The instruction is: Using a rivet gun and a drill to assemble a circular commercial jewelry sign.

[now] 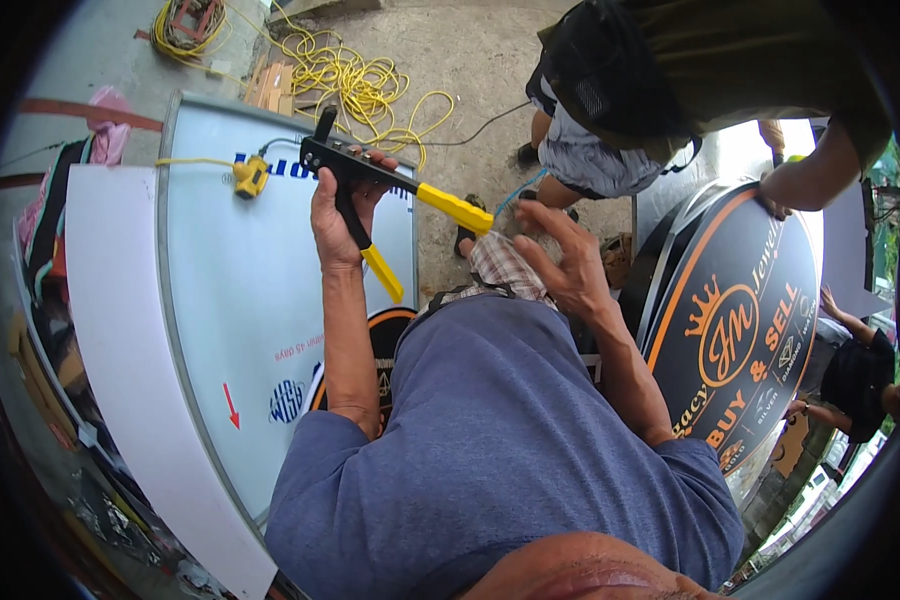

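My left hand (pixel 345 222) is wrapped round the black head of a hand riveter (pixel 342 162), above a pale blue sheet. Its yellow-gripped handles are spread apart: one long handle reaches right, the other points down beside my left wrist. Close to the end of the long handle is my right hand (pixel 570 265), with fingers apart and slightly blurred; it holds nothing I can see. Whether its fingertips touch the grip, I cannot tell.
The pale blue framed sheet (pixel 220 330) bears a yellow power outlet (pixel 252 177). Tangled yellow cord (pixel 355 85) lies on the concrete beyond. At right, a person's hand (pixel 770 195) rests on a large black oval sign (pixel 670 310); another person (pixel 855 375) is farther right.
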